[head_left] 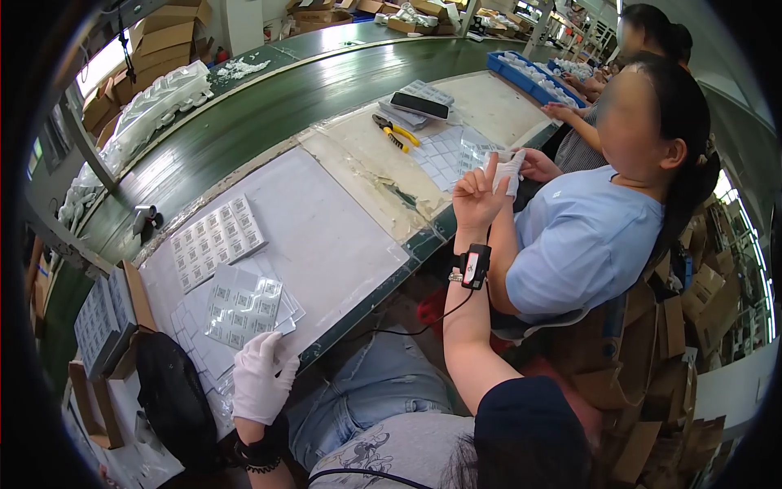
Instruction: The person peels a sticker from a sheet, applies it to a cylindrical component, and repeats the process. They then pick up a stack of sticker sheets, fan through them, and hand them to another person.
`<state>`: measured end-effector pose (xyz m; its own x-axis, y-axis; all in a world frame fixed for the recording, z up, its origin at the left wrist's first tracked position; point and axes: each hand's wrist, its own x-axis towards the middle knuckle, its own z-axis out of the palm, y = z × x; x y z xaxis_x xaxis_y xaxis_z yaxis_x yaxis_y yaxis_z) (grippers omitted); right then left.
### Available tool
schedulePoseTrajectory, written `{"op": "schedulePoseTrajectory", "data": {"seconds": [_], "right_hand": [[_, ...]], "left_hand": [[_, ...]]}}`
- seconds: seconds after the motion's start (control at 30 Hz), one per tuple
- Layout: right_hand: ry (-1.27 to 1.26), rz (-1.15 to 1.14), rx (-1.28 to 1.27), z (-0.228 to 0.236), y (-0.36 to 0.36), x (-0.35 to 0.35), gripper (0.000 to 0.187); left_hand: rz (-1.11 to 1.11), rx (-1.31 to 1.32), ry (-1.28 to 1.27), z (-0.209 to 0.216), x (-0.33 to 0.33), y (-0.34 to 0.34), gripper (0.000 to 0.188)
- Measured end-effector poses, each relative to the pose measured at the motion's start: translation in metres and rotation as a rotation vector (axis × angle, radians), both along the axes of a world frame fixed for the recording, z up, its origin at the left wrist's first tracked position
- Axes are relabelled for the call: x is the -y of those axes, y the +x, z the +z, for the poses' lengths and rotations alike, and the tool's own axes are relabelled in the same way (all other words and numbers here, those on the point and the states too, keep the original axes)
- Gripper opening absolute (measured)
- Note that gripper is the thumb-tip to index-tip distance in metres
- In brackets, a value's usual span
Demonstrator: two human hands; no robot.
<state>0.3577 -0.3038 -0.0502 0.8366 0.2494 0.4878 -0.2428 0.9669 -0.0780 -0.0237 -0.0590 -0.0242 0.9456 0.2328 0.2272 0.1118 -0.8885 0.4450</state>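
My left hand (262, 376) wears a white glove, its fingers curled at the lower corner of a silvery label sheet (243, 306) printed with square codes. That sheet lies over several loose white sheets (191, 334) at the table's near left. Just beyond is a thick stack of label sheets (218, 242). Bare and raised past the table's right edge, my right hand (479, 198) has its index finger stretched up and the others loosely bent. Nothing shows in it. A dark device is strapped to that wrist. Close behind it are a co-worker's hands, one gloved (509, 173).
Yellow-handled pliers (396, 132) and a black phone (419, 105) on label stacks lie farther up the table. A green conveyor belt (269, 102) runs behind. At left stand a carton of label sheets (122, 297) and a black bag (173, 391). Co-workers sit at right near a blue tray (529, 75).
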Motion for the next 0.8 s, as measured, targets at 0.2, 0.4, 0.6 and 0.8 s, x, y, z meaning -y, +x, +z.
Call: {"op": "schedulePoseTrajectory", "data": {"seconds": [0.2,0.4,0.6,0.8], "right_hand": [[-0.03,-0.002,-0.01,0.002,-0.004,-0.002,0.049],[-0.043,0.049,0.005,0.003,-0.011,-0.005,0.049],[-0.091,0.038,0.065,0.004,-0.015,-0.009,0.05],[-0.139,0.062,0.102,0.009,-0.021,-0.006,0.048]], "left_hand": [[0.019,0.005,-0.022,-0.007,-0.001,-0.001,0.043],[0.029,-0.02,-0.029,-0.005,0.0,-0.001,0.04],[0.025,-0.012,-0.014,-0.007,-0.001,-0.002,0.041],[0.007,-0.014,0.002,-0.008,-0.001,-0.002,0.041]]}}
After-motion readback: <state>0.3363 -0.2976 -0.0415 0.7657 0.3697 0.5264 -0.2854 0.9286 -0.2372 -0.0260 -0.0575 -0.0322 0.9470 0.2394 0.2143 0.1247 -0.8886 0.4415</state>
